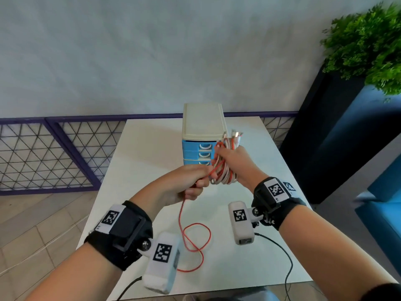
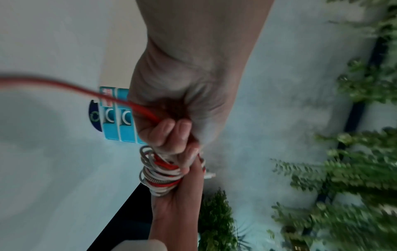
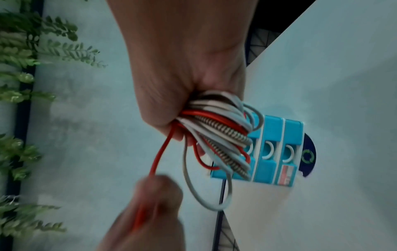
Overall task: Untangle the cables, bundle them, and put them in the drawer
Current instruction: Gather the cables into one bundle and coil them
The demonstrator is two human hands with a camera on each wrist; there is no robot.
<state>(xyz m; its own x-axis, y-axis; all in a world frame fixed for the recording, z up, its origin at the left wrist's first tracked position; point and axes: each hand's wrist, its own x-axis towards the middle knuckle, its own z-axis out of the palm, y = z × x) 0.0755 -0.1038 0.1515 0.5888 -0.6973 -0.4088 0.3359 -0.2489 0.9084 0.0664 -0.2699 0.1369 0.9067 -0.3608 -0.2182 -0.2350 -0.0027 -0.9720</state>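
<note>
The right hand (image 1: 233,165) is wrapped around a bundle of cables (image 1: 223,168), white and red strands gathered into long loops and held in the air above the middle of the desk (image 1: 152,148), just in front of the drawer unit (image 1: 202,135). The fingers curl tightly round the middle of the loops, and a few plug ends stick out above the fist. The left hand (image 1: 184,184) is closed in a fist on the red cable (image 1: 195,242), just beside the bundle. A short taut stretch runs from this fist into the coil. The rest of the red cable hangs down and lies in loose curls on the desk near its front edge.

Judging by this, most of the untangling is done: the white strands and part of the red one already sit in the coil. What seems left is winding the loose red tail onto or around the bundle and securing it. After that a drawer has to be opened, as the blue drawers (image 3: 267,151) visible on the unit all look closed, and the bundle goes inside.
</note>
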